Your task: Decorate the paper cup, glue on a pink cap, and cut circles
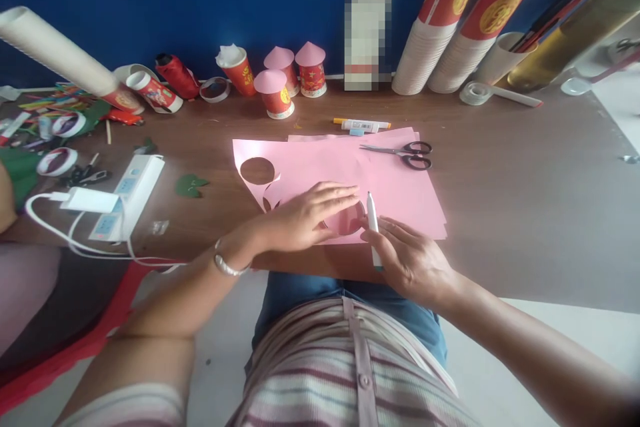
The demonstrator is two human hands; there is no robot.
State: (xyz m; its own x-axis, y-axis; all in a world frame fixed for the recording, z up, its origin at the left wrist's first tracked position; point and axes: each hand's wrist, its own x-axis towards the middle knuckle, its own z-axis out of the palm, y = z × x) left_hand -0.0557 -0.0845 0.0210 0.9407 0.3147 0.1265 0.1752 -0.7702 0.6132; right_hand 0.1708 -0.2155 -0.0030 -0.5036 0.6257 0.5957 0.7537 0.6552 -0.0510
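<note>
On the pink paper, my left hand spans a round tape roll, fingers stretched along its far side and thumb at its near side. Part of the roll is hidden under the hand. My right hand holds a white marker between thumb and fingers, its tip pointing away from me, beside the roll's right edge. Black-handled scissors lie on the paper's far right part. A round hole shows in the paper's left corner.
Behind the paper lie markers and small red cups with pink cone tops. Stacked paper cups stand back right, near a tape dispenser. A power strip with white cables is at left; another person's arm shows there.
</note>
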